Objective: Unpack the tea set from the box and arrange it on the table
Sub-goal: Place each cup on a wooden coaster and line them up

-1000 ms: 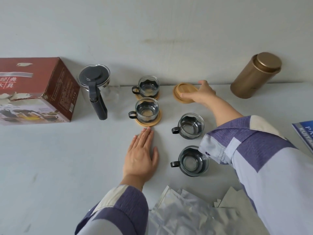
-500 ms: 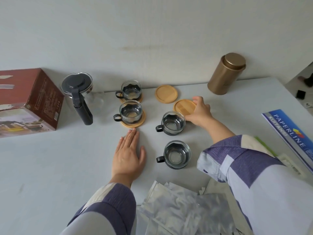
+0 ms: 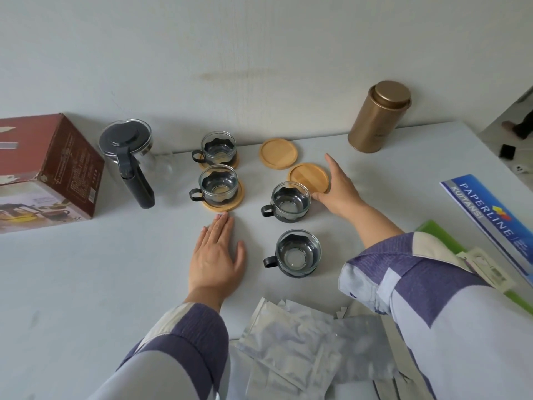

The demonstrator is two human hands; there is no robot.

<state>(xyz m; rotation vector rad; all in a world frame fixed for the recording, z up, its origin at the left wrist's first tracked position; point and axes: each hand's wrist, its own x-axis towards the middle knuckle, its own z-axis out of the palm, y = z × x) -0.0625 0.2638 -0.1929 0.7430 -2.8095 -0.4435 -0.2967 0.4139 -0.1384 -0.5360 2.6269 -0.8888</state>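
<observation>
Left hand (image 3: 215, 256) flat on the table (image 3: 86, 284), fingers straight, holding nothing; bare cup (image 3: 297, 252) just to its right. Right hand (image 3: 339, 192) fingers extended, touching the near coaster (image 3: 308, 178) at its edge; whether it grips cannot be told. Second bare cup (image 3: 290, 204) touches that hand's thumb side: sliding the coaster could knock the glass. Beyond, the far coaster (image 3: 278, 153); two cups (image 3: 219, 188) on coasters, teapot (image 3: 128, 157) and box (image 3: 43, 171) to the left.
</observation>
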